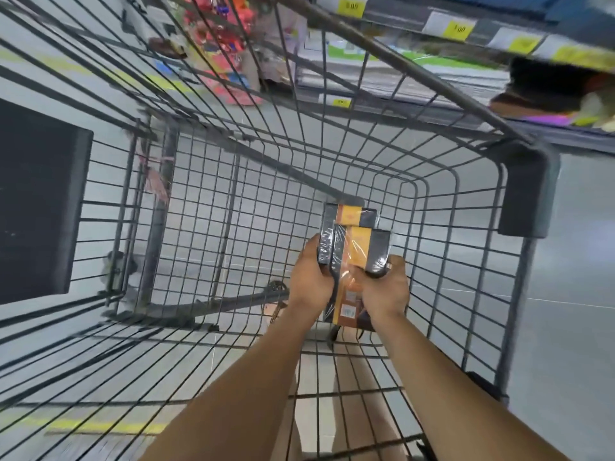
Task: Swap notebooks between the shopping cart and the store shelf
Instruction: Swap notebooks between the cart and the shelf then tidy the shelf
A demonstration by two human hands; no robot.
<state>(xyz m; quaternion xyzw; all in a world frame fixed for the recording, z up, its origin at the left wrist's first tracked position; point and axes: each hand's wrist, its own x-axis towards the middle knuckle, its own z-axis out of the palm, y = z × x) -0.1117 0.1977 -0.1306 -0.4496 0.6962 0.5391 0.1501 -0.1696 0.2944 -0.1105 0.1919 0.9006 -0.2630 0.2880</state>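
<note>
Both my hands reach down into the grey wire shopping cart (432,227). They hold shrink-wrapped notebooks with black covers and orange-yellow bands. My left hand (311,277) grips the left edge of the back notebook (349,216), whose top pokes out above. My right hand (386,287) grips the front notebook (361,247) at its lower right. The two notebooks overlap, standing nearly upright just above the cart's bottom grid. The store shelf (416,84) with stacked stationery runs along the top right.
Yellow price tags (461,29) line the shelf edges. Colourful packaged goods (219,51) hang beyond the cart's far end. A dark panel (36,201) sits at the left. A grey plastic corner bumper (529,191) caps the cart's right rim. Grey floor shows through the wires.
</note>
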